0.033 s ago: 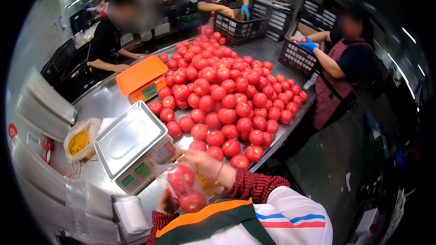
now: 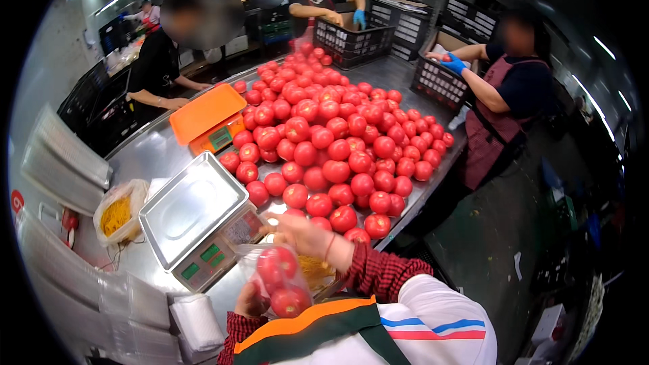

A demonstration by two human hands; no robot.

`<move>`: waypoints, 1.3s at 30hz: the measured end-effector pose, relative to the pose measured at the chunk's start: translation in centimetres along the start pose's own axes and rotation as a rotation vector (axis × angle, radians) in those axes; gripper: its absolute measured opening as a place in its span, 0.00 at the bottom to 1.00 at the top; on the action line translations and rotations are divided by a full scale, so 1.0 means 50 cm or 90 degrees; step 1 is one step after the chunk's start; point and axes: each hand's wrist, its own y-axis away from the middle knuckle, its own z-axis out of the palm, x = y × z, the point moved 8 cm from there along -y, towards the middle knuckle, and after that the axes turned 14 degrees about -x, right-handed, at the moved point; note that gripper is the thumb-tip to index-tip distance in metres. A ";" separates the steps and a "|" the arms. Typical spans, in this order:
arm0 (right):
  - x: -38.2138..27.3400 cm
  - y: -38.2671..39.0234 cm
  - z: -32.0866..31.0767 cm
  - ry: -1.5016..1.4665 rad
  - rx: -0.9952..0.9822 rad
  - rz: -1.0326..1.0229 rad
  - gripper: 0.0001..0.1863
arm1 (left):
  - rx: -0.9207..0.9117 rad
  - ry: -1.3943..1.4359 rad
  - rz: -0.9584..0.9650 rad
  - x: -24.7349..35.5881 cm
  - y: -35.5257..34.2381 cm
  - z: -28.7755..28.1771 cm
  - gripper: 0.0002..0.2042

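Bare gray steel tabletop opens a lane beyond the boxy silver-panned scale, while heaped round red tomatoes bar the way to its right.

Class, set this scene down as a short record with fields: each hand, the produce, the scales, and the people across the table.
Left hand: holding a clear bag at its side
Right hand: by the bag's upper end; grip unclear
Produce: at least two red tomatoes bagged; a large tomato pile on the metal table
Scales: silver-topped scale; orange-topped scale beyond it
People: three, including one at left in black
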 end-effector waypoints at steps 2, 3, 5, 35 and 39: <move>-0.049 -0.018 0.042 0.059 0.021 0.123 0.30 | -0.068 -0.011 -0.122 -0.028 -0.027 0.022 0.38; -0.063 -0.026 0.095 0.156 -0.063 0.204 0.27 | -0.086 -0.009 -0.159 -0.043 -0.033 0.033 0.38; -0.098 0.018 0.202 0.546 -0.219 0.226 0.28 | -0.089 -0.016 -0.192 -0.067 -0.042 0.049 0.38; 1.112 1.811 0.274 -0.346 1.341 -1.243 0.23 | -0.388 -0.460 -0.759 -0.774 -0.204 0.523 0.20; 1.311 1.913 0.161 -0.360 1.332 -1.316 0.26 | -0.377 -0.534 -0.778 -0.788 -0.197 0.530 0.19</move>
